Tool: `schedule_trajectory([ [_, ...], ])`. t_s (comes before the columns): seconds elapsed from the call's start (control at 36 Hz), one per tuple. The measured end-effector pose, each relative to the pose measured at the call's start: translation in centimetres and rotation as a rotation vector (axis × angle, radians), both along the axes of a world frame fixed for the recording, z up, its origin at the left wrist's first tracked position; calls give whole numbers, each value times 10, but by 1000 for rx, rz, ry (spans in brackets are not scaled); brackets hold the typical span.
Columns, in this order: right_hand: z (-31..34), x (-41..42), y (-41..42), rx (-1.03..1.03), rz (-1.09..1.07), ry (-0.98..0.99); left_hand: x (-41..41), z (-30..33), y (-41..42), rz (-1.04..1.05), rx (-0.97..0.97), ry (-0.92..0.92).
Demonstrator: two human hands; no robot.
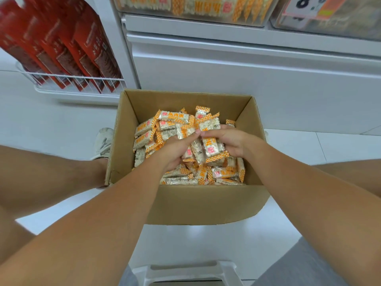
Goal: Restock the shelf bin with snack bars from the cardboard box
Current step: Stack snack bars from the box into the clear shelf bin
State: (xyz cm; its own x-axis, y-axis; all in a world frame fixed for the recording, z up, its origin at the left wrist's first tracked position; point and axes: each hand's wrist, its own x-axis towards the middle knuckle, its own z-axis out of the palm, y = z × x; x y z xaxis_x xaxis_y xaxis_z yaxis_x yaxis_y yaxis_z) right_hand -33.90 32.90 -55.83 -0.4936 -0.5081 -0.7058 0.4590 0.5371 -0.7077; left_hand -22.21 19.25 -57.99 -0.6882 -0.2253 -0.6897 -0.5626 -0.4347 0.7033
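Your 2 hands meet inside the box (pixel 185 205), which sits on the white floor (pixel 206 242) against the shelf base (pixel 247 79). Your left hand (pixel 175 151) and right hand (pixel 228 141) each curl round a bunch of bars (pixel 210 145) lifted off the heap. Above the box, the bin (pixel 195 7) holds matching bars. Left of the box, red packs (pixel 61 48) stand in a wire rack (pixel 78 83); a shoe (pixel 104 142) is just beside its left wall.

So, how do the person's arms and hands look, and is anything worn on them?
Both forearms are bare, with no sleeves in view. The left hand and the right hand have no gloves, and no watch, ring or bracelet shows. Fingernails are short and plain.
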Motion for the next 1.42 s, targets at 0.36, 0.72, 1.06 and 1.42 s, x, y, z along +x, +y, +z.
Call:
schedule_trajectory([
  [0.36,-47,-16,1,-71,-159,-18,1,7,-3,59,103,-38],
  [0.72,-10,19,-27,22,-163,159,-1,7,5,94,1,-19],
  [1.06,18,16,-29,-195,-193,-229,-1,10,-3,169,59,-22],
  [1.42,8,19,-32,-215,-312,-107,0,30,-1,135,117,-2],
])
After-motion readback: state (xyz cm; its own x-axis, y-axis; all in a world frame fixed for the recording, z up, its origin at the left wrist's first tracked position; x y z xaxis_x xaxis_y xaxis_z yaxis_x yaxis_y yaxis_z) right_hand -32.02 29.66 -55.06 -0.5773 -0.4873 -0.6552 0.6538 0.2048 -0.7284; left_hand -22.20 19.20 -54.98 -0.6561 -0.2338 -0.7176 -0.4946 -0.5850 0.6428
